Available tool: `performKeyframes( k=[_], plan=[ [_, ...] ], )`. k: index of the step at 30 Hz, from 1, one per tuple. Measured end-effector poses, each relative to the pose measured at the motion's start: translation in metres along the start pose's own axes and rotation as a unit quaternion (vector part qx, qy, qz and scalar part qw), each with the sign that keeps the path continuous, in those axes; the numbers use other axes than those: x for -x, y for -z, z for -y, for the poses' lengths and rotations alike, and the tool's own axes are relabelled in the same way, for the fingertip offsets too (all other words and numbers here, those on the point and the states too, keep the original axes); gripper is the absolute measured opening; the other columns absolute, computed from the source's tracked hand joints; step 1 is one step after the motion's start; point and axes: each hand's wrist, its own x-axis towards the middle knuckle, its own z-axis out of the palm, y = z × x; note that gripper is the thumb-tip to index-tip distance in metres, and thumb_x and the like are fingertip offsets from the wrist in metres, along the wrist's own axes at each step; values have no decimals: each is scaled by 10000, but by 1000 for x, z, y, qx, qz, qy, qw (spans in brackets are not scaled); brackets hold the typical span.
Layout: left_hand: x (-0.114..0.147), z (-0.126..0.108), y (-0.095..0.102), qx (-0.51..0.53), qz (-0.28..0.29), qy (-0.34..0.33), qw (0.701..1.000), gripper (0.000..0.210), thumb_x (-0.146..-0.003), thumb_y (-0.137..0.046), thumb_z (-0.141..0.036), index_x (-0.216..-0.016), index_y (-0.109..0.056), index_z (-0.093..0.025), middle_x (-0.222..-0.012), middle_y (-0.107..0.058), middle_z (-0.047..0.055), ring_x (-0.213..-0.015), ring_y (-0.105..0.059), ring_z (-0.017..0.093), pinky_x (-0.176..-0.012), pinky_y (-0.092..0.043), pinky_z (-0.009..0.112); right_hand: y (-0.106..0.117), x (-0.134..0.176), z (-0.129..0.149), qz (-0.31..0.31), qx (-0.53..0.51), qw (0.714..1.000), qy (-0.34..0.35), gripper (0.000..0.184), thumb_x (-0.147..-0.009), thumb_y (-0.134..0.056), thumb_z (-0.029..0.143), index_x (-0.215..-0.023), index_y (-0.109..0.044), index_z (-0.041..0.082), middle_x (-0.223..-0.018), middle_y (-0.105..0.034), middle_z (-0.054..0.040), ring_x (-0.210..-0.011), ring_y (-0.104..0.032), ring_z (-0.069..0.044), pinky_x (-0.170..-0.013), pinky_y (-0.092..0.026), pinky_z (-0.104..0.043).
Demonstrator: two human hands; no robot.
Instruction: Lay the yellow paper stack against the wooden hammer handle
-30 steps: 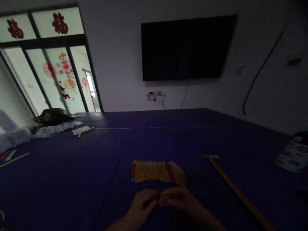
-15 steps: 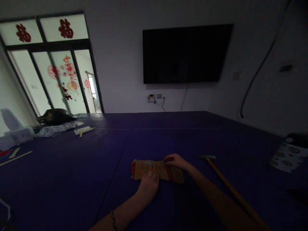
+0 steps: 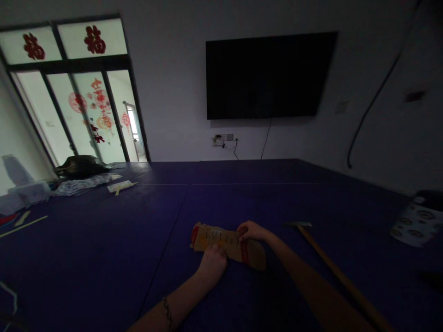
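Two hands sit on a brown cardboard piece [image 3: 228, 242] w/ red bands, lying flat on the big blue table [image 3: 104, 258], close to the person & near the middle. Left hand [image 3: 212, 264] comes up from the bottom edge, arm bent a bit, palm down, fingers curled over the near edge of the cardboard. It presses down; can't tell if the fingers pinch anything, too dark. A bracelet [image 3: 168, 313] is on that wrist. Right hand [image 3: 251, 230] reaches in from the lower right, arm stretched long, fingers bunched on the far edge by a red band. Grip there can't be made out either. Row of small thin things stuck in the cardboard, btwn the hands, too small to name. A hammer [image 3: 332, 267] w/ a long wood handle lies to the right, apart from the hands.
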Motion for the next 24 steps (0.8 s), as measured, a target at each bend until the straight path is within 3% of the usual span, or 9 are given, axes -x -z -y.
performKeyframes(
  k=[7, 14, 24],
  plan=[
    [0, 13, 8, 6, 11, 1, 1000, 203, -846, -450, -83, -892, -648, -96, -850, -673, 108, -840, -623, 223, -687, -483, 309, -3, 9, 6, -28, 53, 996, -70, 136, -827, -593, 255, -834, -628, 124, -863, -663, -10, -785, -628, -153, -715, -516, -335],
    [-4, 31, 14, 2, 37, 30, 999, 320, -905, -341, -190, -962, -654, -153, -748, -690, 109, -697, -667, 233, -582, -479, 283, -26, 29, 10, -112, 65, 973, -191, 144, -829, -587, 286, -834, -623, 147, -882, -650, -18, -787, -616, -150, -698, -510, -320],
    [-18, 41, 18, 23, 46, 6, 999, 321, -905, -382, -259, -1119, -614, -317, -863, -716, 81, -789, -672, 227, -653, -477, 275, -50, 65, 18, -210, 46, 945, -245, 240, -725, -659, 339, -855, -609, 144, -938, -669, -92, -846, -629, -193, -692, -483, -323]
  ],
)
